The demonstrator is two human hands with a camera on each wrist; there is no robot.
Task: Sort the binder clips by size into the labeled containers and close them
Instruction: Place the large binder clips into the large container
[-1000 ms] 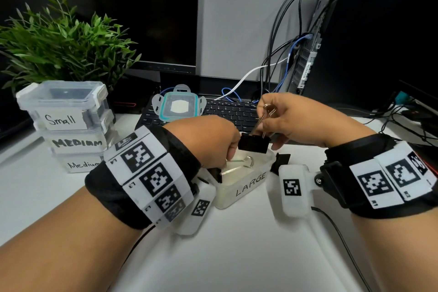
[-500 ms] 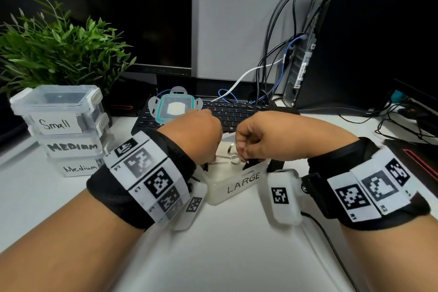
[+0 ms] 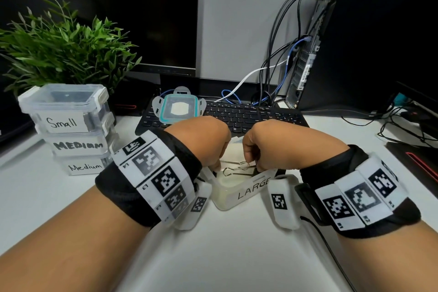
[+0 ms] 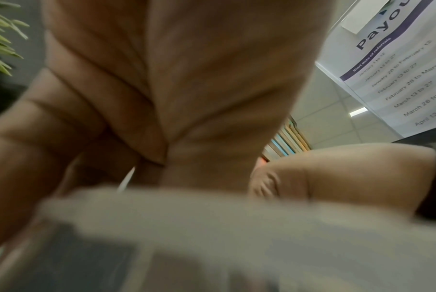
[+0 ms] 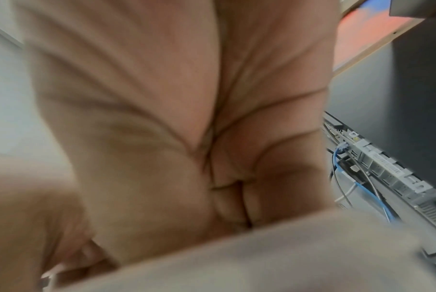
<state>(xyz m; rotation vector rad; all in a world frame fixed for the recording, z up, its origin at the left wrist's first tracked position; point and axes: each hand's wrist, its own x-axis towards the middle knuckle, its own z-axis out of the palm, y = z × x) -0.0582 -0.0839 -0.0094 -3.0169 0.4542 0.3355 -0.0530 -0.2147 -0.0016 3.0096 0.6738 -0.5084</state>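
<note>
A binder clip (image 3: pixel 239 169) lies in the open LARGE container (image 3: pixel 246 191) on the white table (image 3: pixel 225 256), its wire handles pinched by the curled right hand (image 3: pixel 267 144), while the left hand (image 3: pixel 201 142) grips the container's left rim, lid (image 3: pixel 178 108) on the keyboard (image 3: pixel 248 115) behind.

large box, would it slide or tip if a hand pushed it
The LARGE box would probably slide, not tip: it looks low and wide on the smooth white desk. Thin plastic with few clips inside suggests it is light. The left hand at its rim likely steadies it.
</note>
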